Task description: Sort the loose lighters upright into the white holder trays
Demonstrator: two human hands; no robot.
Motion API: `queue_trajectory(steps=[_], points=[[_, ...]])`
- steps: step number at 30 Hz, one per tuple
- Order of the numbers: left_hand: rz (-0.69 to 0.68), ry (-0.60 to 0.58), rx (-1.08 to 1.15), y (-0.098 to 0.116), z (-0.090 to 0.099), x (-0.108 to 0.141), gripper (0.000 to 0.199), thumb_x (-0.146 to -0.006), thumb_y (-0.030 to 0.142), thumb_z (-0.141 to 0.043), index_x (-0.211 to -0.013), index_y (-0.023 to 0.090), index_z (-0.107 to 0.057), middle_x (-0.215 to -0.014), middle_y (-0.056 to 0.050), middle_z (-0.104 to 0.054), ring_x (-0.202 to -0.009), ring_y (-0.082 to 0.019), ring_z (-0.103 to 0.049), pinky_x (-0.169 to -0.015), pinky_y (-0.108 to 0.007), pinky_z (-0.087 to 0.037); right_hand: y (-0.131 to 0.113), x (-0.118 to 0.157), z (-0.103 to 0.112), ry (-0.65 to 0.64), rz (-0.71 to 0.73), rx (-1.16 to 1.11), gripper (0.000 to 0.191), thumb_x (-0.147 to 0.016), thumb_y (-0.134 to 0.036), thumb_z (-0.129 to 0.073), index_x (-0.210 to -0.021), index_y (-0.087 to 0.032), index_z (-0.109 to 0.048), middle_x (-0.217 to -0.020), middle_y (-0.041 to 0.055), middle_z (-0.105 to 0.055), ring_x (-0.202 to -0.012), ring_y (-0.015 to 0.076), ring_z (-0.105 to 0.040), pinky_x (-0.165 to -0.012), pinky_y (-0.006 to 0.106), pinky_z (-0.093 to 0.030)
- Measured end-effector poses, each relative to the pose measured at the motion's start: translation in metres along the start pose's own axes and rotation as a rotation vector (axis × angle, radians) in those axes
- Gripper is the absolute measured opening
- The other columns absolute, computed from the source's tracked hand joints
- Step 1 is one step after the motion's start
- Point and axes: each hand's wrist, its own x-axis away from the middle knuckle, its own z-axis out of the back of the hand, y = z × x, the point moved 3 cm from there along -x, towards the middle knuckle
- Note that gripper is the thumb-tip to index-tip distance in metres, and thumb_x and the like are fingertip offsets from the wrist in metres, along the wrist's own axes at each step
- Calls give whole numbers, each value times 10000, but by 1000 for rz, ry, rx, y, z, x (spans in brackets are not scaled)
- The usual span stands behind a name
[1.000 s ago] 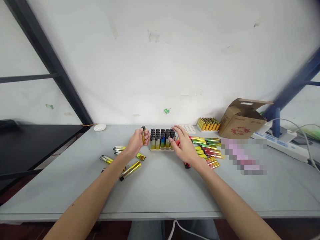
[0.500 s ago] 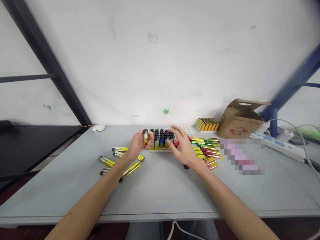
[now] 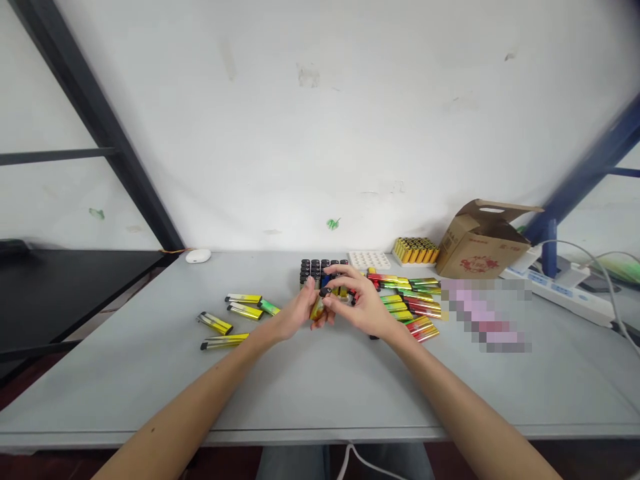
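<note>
Right fingers (image 3: 344,269) now at lighter (image 3: 317,308), left hand (image 3: 296,313) moved inward

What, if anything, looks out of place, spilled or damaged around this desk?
I see no spill. The wall behind the desk is scuffed and has green smudges, odd against its otherwise plain surface. A pixelated patch on the right hides whatever lies there, so I cannot judge it.

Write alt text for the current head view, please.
The left hand holds a lighter, the right hand at its black top, before upright lighters on a grey table. Loose lighters lie either side; an open cardboard box sits at right.
</note>
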Motion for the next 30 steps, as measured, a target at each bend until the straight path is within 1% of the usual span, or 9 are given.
queue_trajectory(steps=[3, 5, 7, 9, 13, 16, 19, 23, 30], points=[[34, 5, 8, 3, 5, -1, 828, -774, 858, -182, -942, 162, -597, -800, -97, -631, -656, -184, -593, -544, -276, -450, 7, -4, 6, 112, -62, -100, 168, -828, -386, -654, -902, -236, -666, -1198, 84, -638, -1114, 245, -612, -957, 461, -503], [60, 61, -12, 6, 9, -1, 843, -769, 859, -214, -1037, 154, -589, -800, -107, -651, -659, -204, -624, -555, -294, -473, 15, -6, 12, 221, -118, -166, 225, -827, -412, -650, -948, -224, -668, -1159, 92, -657, -1064, 239, -632, -895, 430, -534], [53, 187, -39, 11, 14, 0, 776, -808, 812, -292, -1060, 138, -585, -772, -109, -663, -636, -212, -634, -541, -298, -474, 22, -7, 18, 321, -183, -164, 272, -826, -438, -642, -972, -211, -675, -1114, 101, -674, -1018, 241, -645, -857, 422, -544], [-15, 348, -86, 16, 18, 3, 619, -867, 692, -402, -1021, 129, -609, -763, -101, -669, -598, -196, -624, -516, -281, -451, 26, -7, 23, 389, -208, -74, 276, -818, -447, -649, -944, -205, -688, -1084, 102, -681, -1030, 250, -636, -909, 448, -515], [-225, 616, -268, 26, 21, 11, 268, -904, 391, -537, -912, 165, -682, -778, -47, -653, -580, -146, -553, -562, -253, -415, 25, -6, 23, 381, -129, 130, 203, -817, -419, -662, -883, -231, -698, -1130, 89, -653, -1101, 255, -589, -1008, 491, -437], [-322, 738, -387, 30, 21, 15, 135, -850, 284, -601, -900, 208, -700, -809, -37, -632, -684, -175, -529, -660, -260, -423, 22, -4, 19, 319, -50, 252, 155, -831, -389, -656, -897, -254, -695, -1164, 82, -631, -1141, 269, -552, -1006, 511, -428], [-380, 739, -531, 31, 21, 14, 111, -799, 229, -635, -891, 231, -698, -880, -54, -618, -827, -216, -533, -792, -292, -426, 20, -3, 15, 233, 30, 357, 123, -842, -352, -654, -913, -260, -694, -1189, 82, -613, -1208, 284, -497, -1029, 516, -411], [-488, 627, -811, 29, 20, 10, 189, -782, 191, -624, -945, 246, -700, -985, -74, -621, -993, -255, -529, -957, -375, -364, 21, -1, 9, 132, 88, 444, 125, -856, -322, -639, -938, -247, -695, -1224, 89, -590, -1247, 286, -458, -1049, 512, -402], [-551, 528, -1063, 20, 22, 7, 268, -792, 169, -596, -979, 294, -740, -1132, -62, -663, -1098, -275, -519, -996, -445, -338, 28, 2, 1, 82, 87, 515, 151, -867, -313, -612, -971, -242, -695, -1248, 103, -566, -1283, 297, -424, -1068, 536, -388]])
